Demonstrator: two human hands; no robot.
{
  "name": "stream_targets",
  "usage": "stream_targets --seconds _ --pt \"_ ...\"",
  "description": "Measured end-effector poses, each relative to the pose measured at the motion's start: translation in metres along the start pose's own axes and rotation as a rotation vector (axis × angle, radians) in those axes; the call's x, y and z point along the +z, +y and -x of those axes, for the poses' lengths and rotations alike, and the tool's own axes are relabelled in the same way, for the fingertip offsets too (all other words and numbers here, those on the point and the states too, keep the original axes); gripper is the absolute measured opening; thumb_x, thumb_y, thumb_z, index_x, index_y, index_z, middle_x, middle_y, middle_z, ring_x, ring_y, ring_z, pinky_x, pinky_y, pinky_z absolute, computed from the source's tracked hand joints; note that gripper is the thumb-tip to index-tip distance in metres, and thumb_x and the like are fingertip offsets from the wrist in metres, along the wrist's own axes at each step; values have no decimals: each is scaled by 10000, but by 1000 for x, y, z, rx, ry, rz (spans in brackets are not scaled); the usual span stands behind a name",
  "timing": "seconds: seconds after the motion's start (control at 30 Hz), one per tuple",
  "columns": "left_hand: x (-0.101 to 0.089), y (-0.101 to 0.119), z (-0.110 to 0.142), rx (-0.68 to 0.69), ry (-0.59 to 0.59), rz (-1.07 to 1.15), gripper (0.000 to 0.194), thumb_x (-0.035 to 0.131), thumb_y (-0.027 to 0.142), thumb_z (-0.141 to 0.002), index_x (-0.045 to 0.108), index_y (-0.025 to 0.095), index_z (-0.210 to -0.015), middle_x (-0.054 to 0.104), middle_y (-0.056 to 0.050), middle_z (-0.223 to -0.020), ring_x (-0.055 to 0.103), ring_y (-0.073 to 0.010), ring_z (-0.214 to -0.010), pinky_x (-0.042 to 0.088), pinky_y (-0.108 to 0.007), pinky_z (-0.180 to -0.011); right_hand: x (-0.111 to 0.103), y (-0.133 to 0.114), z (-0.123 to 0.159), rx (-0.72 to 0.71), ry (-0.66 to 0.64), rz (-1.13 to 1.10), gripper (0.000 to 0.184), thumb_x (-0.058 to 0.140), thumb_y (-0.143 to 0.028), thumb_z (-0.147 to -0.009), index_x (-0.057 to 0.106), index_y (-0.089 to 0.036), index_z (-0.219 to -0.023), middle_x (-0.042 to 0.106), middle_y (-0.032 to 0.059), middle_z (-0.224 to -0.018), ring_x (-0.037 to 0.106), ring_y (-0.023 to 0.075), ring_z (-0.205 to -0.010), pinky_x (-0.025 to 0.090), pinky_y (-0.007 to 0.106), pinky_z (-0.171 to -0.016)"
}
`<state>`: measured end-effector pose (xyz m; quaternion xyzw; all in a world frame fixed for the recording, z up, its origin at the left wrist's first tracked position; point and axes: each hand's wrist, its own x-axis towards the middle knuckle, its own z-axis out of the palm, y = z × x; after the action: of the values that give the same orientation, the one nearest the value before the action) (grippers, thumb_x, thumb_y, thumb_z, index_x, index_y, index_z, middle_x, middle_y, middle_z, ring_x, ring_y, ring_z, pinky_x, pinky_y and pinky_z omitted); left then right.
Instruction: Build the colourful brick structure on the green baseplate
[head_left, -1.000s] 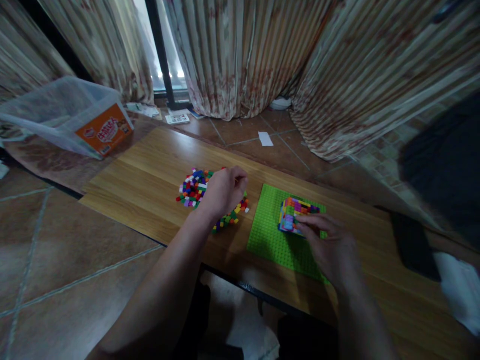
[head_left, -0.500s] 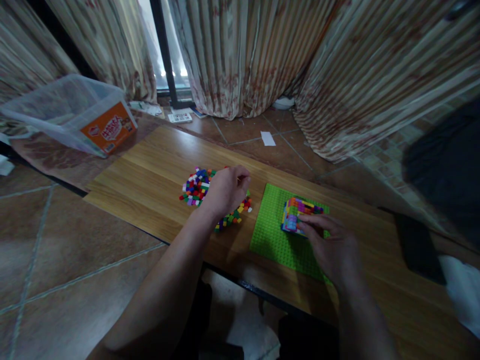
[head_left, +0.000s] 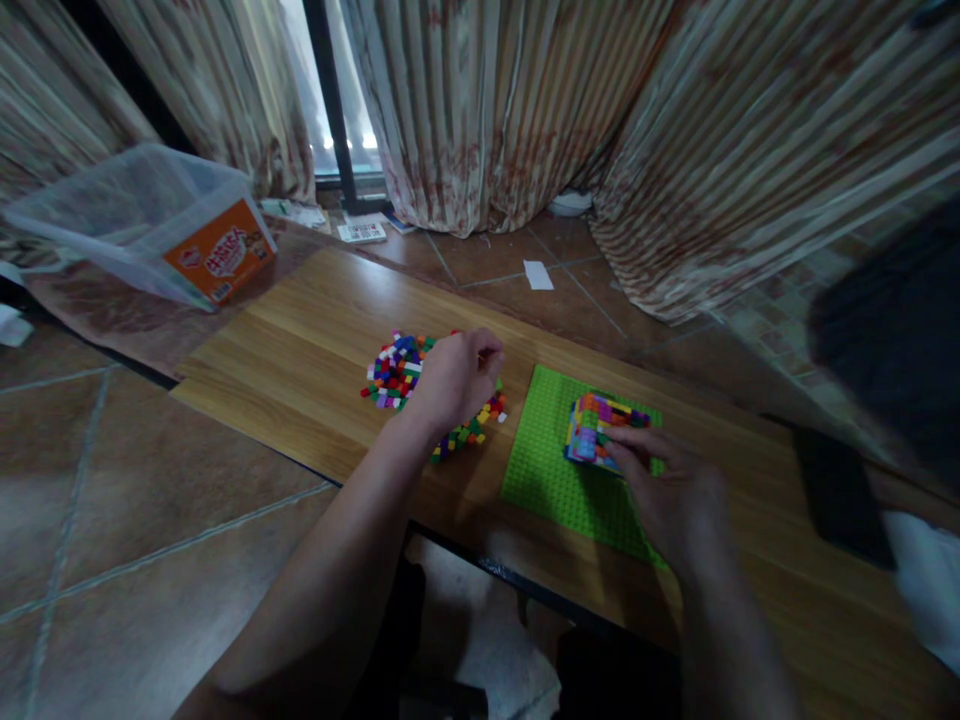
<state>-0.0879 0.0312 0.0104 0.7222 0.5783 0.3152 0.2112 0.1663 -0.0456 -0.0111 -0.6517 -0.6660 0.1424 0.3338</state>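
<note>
A block of small multicoloured toy bricks (head_left: pixel 587 420) stands on a green studded baseplate (head_left: pixel 541 440). My right hand (head_left: pixel 675 490) is at its near right side, thumb and forefinger pinched against the bricks. A dark green bit shows by those fingertips, but whether they grip it is unclear. My left hand (head_left: pixel 455 380) hovers over a heap of loose toy bricks (head_left: pixel 394 375) to the left of the baseplate. Its fingers are curled together, and anything between them is hidden. The hand and wrist cover part of the heap.
Both lie on a long wooden table (head_left: pixel 285 350). A clear plastic bin (head_left: pixel 135 225) with an orange label stands at the far left end. To the right is a dark flat object (head_left: pixel 844 500), beside a whitish bag-like thing (head_left: pixel 930 570). Curtains (head_left: pixel 480 120) hang behind the table.
The view has shifted slightly. My right fingertips have drawn a little to the right across the brick block, baring a green bit. My left hand stays curled over the heap.
</note>
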Motion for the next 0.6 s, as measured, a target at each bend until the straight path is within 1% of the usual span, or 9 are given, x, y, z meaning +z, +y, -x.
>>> stream_targets --seconds 0.27,0.47,0.6 --pt "1 -3 1 20 12 7 238 486 170 -852 723 150 -849 714 -36 -755 592 -147 -665 435 -257 -640 1 1 0 -77 -2 1 223 617 -409 -862 768 -245 -874 757 60 -965 679 246 -926 501 430 -873" --pt "0 -2 1 15 2 5 240 484 161 -856 723 151 -852 718 -40 -774 593 -143 -671 434 -252 -645 2 -1 0 -76 4 -19 215 636 -404 -850 772 -238 -857 759 61 -936 683 236 -880 507 413 -841" --pt "0 -1 0 18 2 2 238 487 151 -850 725 148 -857 723 -45 -791 598 -146 -683 439 -255 -660 2 -1 1 -56 12 -18 215 658 -418 -833 777 -244 -874 766 59 -945 692 240 -890 516 412 -847"
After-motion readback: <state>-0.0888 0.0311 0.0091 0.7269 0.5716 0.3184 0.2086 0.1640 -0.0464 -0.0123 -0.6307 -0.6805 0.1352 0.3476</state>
